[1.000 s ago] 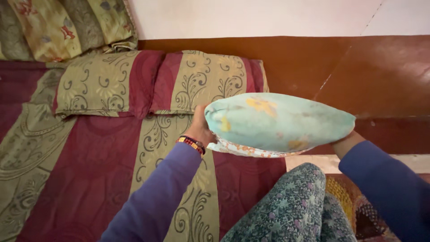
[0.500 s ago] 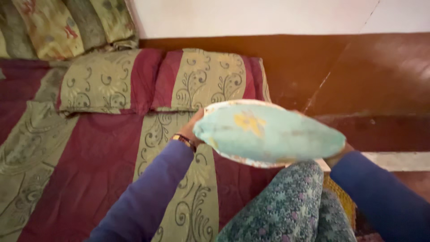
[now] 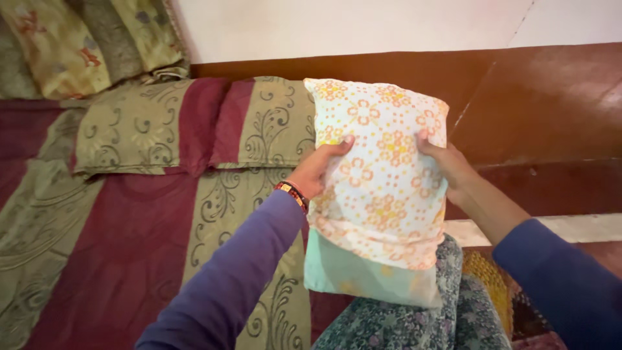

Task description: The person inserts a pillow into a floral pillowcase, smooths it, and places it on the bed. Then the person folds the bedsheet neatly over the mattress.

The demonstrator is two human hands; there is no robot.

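Bed cover (image 3: 129, 253): maroon and olive stripes with scroll pattern, fills the left of the view. A matching striped pillow (image 3: 188, 126) lies at its head against the brown wall band (image 3: 531, 110); a floral cushion (image 3: 78, 39) sits in the upper left corner.

Left arm: purple sleeve rising from the lower centre, beaded bracelet (image 3: 293, 193) at the wrist. Left hand (image 3: 321, 170) closed on the left edge of the pillow (image 3: 379, 175), thumb laid across the front face, remaining fingers hidden behind it.

Pillow: upright, held between both hands above the person's patterned knee (image 3: 414, 321). A white cover with orange flowers reaches most of the way down; the pale teal pillow end shows below its hem.

Right hand (image 3: 450, 170): closed on the right edge, thumb on the front near the top, fingers out of sight behind. Forearm bare, purple sleeve entering from the lower right.
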